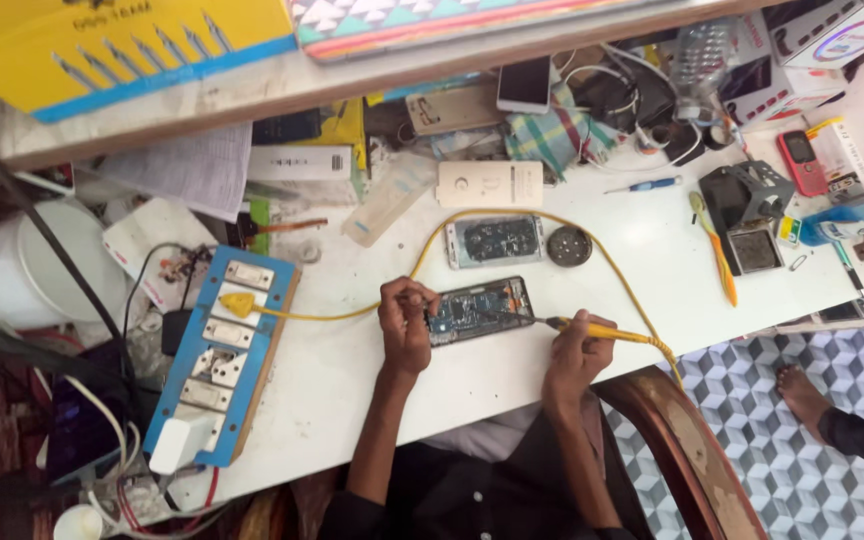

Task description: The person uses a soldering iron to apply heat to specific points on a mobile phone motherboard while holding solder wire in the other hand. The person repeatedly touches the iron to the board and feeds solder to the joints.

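An opened phone [482, 308] with its circuit board showing lies on the white workbench [352, 380]. My left hand [407, 322] presses on the phone's left end, fingers curled, possibly pinching a thin wire. My right hand [574, 352] grips a yellow soldering iron [592, 329], its thin tip reaching left over the board. The iron's yellow cord [512, 216] loops around the back to a blue switchboard [222, 350] on the left.
A second opened phone [494, 241] and a round metal disc [569, 245] lie just behind. Boxes, cables, a blue screwdriver [644, 185], a yellow-orange tool [717, 255], a red handset [802, 162] crowd the back and right. Another person's foot [804, 395] rests on the patterned floor.
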